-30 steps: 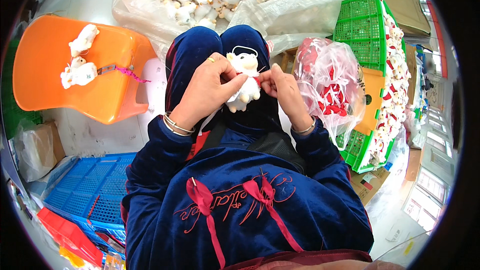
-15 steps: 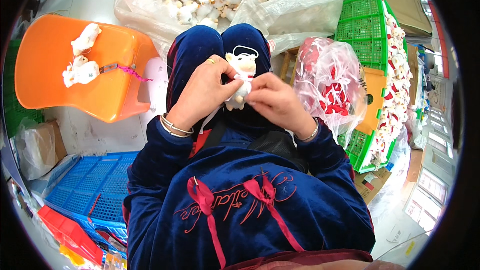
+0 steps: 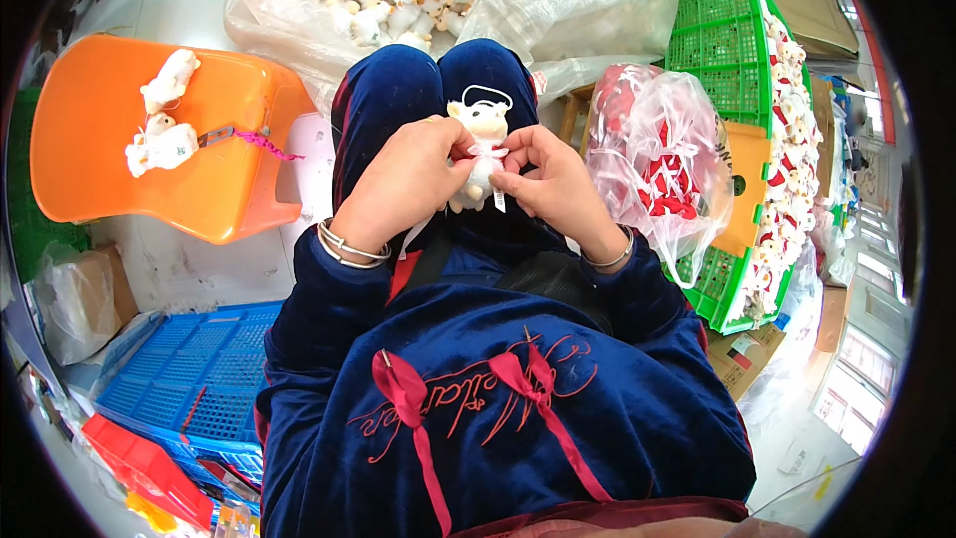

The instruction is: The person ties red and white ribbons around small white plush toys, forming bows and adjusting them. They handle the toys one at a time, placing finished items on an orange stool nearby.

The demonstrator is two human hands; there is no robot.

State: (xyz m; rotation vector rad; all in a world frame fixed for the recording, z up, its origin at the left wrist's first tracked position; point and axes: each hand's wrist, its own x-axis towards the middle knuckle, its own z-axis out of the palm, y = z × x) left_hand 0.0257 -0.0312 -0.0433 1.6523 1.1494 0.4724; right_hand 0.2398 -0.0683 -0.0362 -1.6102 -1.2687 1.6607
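Observation:
A small white plush toy (image 3: 472,184) with a cream head and a thin white hanging loop stands upright between my knees. At its neck is a pale ribbon bow (image 3: 487,150). My left hand (image 3: 406,179) is closed, thumb and fingers pinching the ribbon on the toy's left side. From the other side my right hand (image 3: 560,187) pinches the ribbon too, thumb against forefinger. A small white tag (image 3: 499,200) hangs beside the toy's body, below my right fingertips. The exact ribbon ends inside my fingers are hidden.
An orange stool (image 3: 90,139) at left carries two plush toys (image 3: 161,142) and small scissors (image 3: 216,136) with a pink cord. Ahead lies a clear bag (image 3: 588,30) of many toys. At right are a bag of red pieces (image 3: 662,174) and a green crate (image 3: 719,50) of dressed toys.
My right hand was blurred beside the toy; now its fingers pinch the ribbon, and a bow shows at the neck. The white tag has come into sight. My left hand stays at the neck.

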